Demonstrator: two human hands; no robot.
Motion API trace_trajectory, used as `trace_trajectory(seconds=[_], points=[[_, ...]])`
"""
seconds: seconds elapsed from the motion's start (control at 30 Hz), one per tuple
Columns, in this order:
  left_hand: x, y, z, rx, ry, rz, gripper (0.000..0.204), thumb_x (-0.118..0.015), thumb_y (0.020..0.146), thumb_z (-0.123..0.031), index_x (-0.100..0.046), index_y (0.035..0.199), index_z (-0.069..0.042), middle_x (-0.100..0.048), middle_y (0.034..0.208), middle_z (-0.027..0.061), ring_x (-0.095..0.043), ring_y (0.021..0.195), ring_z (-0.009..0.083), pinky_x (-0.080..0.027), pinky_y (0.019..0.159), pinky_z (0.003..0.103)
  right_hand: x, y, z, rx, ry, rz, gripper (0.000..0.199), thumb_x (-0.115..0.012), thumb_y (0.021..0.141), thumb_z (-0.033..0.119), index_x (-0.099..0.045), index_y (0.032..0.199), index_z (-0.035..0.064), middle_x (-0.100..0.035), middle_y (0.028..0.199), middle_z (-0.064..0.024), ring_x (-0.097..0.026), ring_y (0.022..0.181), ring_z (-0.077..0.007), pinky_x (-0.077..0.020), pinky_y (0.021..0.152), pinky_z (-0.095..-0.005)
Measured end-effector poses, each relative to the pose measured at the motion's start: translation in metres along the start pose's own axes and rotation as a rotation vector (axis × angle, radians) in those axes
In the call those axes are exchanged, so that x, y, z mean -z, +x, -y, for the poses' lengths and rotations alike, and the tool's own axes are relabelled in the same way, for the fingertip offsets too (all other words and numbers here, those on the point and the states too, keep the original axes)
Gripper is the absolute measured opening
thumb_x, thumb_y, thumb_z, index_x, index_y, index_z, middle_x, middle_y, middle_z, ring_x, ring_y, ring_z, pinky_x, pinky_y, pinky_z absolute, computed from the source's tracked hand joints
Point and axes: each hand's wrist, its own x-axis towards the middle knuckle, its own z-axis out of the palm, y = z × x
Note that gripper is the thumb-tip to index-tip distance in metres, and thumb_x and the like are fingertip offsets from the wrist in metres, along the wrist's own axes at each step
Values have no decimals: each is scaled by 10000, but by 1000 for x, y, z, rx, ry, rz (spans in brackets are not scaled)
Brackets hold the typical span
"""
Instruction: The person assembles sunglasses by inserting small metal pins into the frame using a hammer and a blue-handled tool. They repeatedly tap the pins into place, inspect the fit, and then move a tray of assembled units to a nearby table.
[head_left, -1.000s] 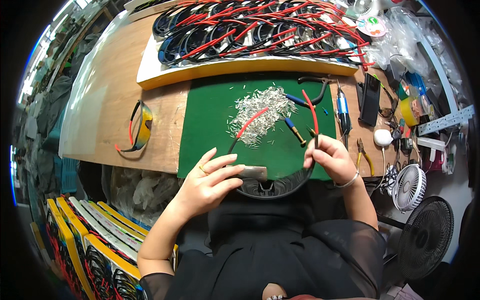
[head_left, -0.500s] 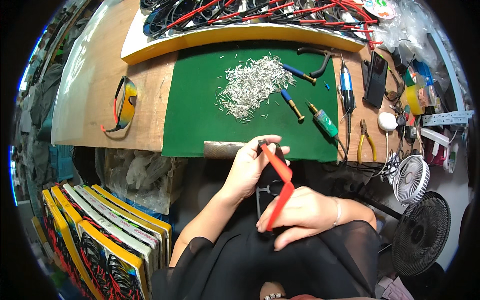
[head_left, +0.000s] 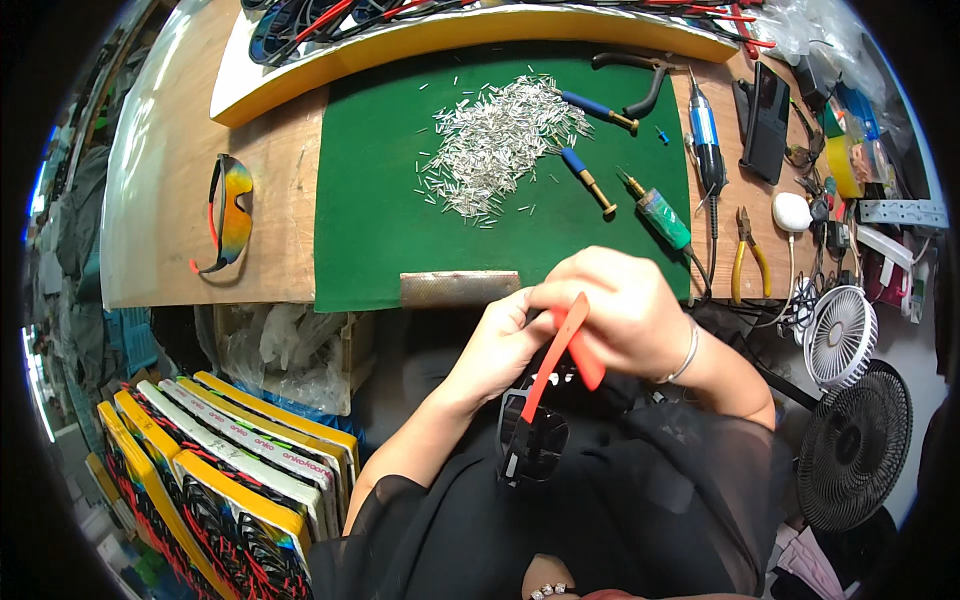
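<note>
Bearings from the two hands, 12 o'clock being away from the wearer. Nearest, over the lap, we have dark-lensed sunglasses (head_left: 540, 440) with red temple ends, lenses hanging down at 6 o'clock. Left hand (head_left: 500, 350): fingers bent narrow, holding the upper part of the temples. Right hand (head_left: 628, 310): fingers curled in close on the red ends; its fingertips are hidden from us.

Beyond, at 10 o'clock, we log a speckled bar (head_left: 460, 288) on the near edge of a green mat (head_left: 365, 170). Yellow-handled cutters (head_left: 748, 265) sit between 2 and 3. Green-handled corded tool (head_left: 662, 218) between 1 and 2; mirror-lensed sunglasses (head_left: 237, 222) on bare wood between 9 and 10.

Farther out, we note a heap of short silver pins (head_left: 500, 145) at 11, blue-handled brass-ended tools (head_left: 590, 182) near 12, black-handled pliers (head_left: 650, 88) past them. Farthest: a yellow-sided tray (head_left: 470, 30) bearing more eyewear, 11 to 12.
</note>
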Motion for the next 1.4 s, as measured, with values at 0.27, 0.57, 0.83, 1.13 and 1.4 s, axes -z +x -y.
trace_trajectory(seconds=[0.27, 0.57, 0.83, 1.13, 1.4], points=[[4, 2, 7, 117, -98, 108, 235, -521, 867, -171, -523, 1018, 10, -622, 910, 104, -589, 766, 118, -483, 702, 248, 4, 13, -17, -349, 226, -98, 161, -612, 774, 126, -557, 694, -2, -548, 643, -114, -538, 527, -243, -413, 476, -296], [3, -1, 20, 298, -449, 119, 325, -475, 893, -188, -409, 1156, -10, -582, 986, 152, -627, 774, 226, -519, 676, 295, -8, 15, -31, -472, 211, 23, 178, -593, 787, 186, -584, 784, 8, -554, 657, -120, -565, 592, -249, -442, 538, -319], [32, 7, 22, 483, -566, 130, 287, -539, 860, -259, -517, 1023, -24, -600, 964, 102, -618, 742, 193, -508, 649, 271, -9, 27, -84, -295, -715, -32, 232, -609, 746, 173, -487, 855, 8, -500, 741, -121, -521, 702, -259, -449, 632, -336], [36, 3, 12, 486, -482, 59, 318, -512, 869, -322, -572, 933, -17, -616, 833, 49, -570, 704, 105, -456, 645, 226, 2, 13, -57, -376, -307, 58, 115, -523, 818, 82, -511, 908, 13, -525, 792, -143, -551, 673, -302, -448, 605, -354], [34, 8, 19, 450, -451, 80, 345, -484, 880, -325, -543, 984, -2, -628, 861, 82, -594, 654, 137, -492, 597, 247, -13, -30, -41, -556, 352, 424, 229, -497, 835, 154, -542, 1041, 63, -601, 879, -135, -590, 817, -286, -474, 708, -337]])
